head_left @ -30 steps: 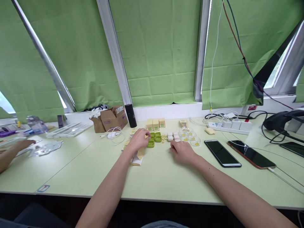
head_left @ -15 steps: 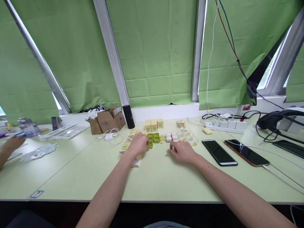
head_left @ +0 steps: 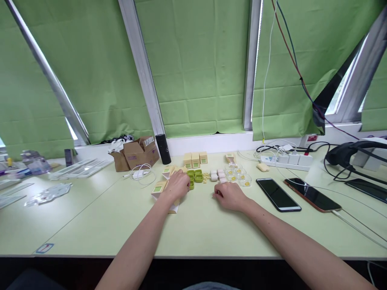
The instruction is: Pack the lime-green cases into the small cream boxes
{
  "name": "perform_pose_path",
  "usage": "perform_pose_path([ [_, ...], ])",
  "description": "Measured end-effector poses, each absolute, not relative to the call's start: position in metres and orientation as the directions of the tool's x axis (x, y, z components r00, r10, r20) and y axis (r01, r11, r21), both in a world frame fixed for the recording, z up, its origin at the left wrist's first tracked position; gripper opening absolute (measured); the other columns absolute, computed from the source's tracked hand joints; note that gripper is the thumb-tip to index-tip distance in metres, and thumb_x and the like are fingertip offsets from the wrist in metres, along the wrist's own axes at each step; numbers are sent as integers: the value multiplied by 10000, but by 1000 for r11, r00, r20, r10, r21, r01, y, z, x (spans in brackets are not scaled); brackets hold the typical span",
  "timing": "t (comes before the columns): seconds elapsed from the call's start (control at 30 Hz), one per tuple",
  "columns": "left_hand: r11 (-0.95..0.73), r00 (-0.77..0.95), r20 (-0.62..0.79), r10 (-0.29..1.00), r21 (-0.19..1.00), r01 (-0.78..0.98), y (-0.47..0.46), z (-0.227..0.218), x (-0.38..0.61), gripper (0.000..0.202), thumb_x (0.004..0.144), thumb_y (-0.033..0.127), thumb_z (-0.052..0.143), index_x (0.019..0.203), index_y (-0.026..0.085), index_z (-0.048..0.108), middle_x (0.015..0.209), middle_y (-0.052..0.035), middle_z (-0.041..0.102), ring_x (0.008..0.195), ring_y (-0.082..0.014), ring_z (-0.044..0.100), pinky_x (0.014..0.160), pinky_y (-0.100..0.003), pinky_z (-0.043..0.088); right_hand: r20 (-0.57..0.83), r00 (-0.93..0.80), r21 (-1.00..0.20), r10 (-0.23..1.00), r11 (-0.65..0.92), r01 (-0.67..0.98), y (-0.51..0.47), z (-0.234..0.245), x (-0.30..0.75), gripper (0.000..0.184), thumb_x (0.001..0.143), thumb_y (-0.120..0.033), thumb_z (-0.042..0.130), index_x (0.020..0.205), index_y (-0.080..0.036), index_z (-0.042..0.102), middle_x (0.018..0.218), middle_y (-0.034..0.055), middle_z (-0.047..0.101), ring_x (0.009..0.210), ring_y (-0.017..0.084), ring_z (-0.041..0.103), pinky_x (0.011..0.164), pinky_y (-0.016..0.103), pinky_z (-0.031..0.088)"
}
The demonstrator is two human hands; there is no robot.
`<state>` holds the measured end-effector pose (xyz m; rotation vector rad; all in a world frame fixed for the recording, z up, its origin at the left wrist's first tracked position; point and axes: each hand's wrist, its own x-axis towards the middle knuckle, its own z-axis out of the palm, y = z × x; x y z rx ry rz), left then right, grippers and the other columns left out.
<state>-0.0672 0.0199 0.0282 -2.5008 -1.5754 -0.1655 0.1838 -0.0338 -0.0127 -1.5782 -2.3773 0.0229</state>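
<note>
My left hand (head_left: 179,185) is closed, its fingers curled down beside a cluster of small olive-green square containers (head_left: 198,178). What it grips is hidden under the fingers. Cream cartons with green windows (head_left: 159,188) lie around and partly beneath it. My right hand (head_left: 230,195) rests on the table with fingers curled in, and nothing shows in them. Just beyond it stand pale pink, rounded pieces (head_left: 214,176) and clear round cases with yellow centres (head_left: 245,180). Tiny yellow pieces (head_left: 205,176) lie between the green containers and the pink ones.
Several cream cartons (head_left: 196,161) stand at the back, near a black cylinder (head_left: 163,149) and an open cardboard box (head_left: 140,153). Two phones (head_left: 278,195) lie at right, with a power strip (head_left: 286,162), cables and a headset (head_left: 347,155) behind. Plastic packets (head_left: 48,194) lie at left.
My right hand's fingers have curled in more, and it has shifted slightly. The left hand stays nearly in place. Another person's hand at far left has gone out of view.
</note>
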Motion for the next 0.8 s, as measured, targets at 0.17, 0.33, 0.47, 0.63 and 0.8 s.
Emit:
perform_pose_path([
  [0.17, -455, 466, 214, 858, -102, 884, 12, 31, -58, 147, 776, 134, 667, 732, 230, 769, 836, -101, 750, 997, -303, 636, 831, -366, 457, 238, -381, -155, 894, 422, 893, -35, -15, 181, 207, 981, -329, 587, 860, -225, 719, 883, 56, 773, 768, 202, 672, 620, 307, 265],
  [0.33, -563, 581, 301, 756, -154, 812, 6, 25, -46, 163, 823, 118, 638, 777, 215, 761, 860, -93, 736, 994, -297, 610, 803, -383, 439, 281, -369, -206, 886, 431, 878, -34, -18, 180, 151, 962, -308, 617, 874, -219, 700, 871, 47, 763, 778, 204, 670, 624, 302, 259],
  [0.47, -641, 658, 344, 669, -180, 746, 0, 19, -35, 172, 873, 118, 631, 757, 199, 729, 824, -87, 700, 946, -279, 583, 785, -392, 425, 379, -296, -303, 877, 420, 855, -32, -19, 181, 103, 949, -280, 656, 1035, -230, 678, 961, 43, 754, 848, 207, 667, 645, 294, 310],
  [0.63, -691, 703, 377, 603, -193, 696, -6, 15, -25, 190, 909, 124, 627, 746, 190, 699, 779, -93, 656, 899, -267, 542, 749, -394, 407, 522, -271, -325, 808, 483, 813, -27, -23, 183, 338, 904, -300, 750, 1209, -228, 625, 1145, 82, 710, 1081, 263, 639, 765, 336, 450],
  [0.8, -733, 729, 436, 528, -198, 650, -6, 9, -20, 196, 913, 124, 617, 731, 180, 663, 782, -94, 661, 869, -260, 533, 719, -400, 400, 596, -303, -303, 744, 558, 773, -23, -27, 184, 381, 875, -296, 783, 1212, -224, 622, 1215, 114, 683, 1160, 308, 596, 889, 423, 510],
])
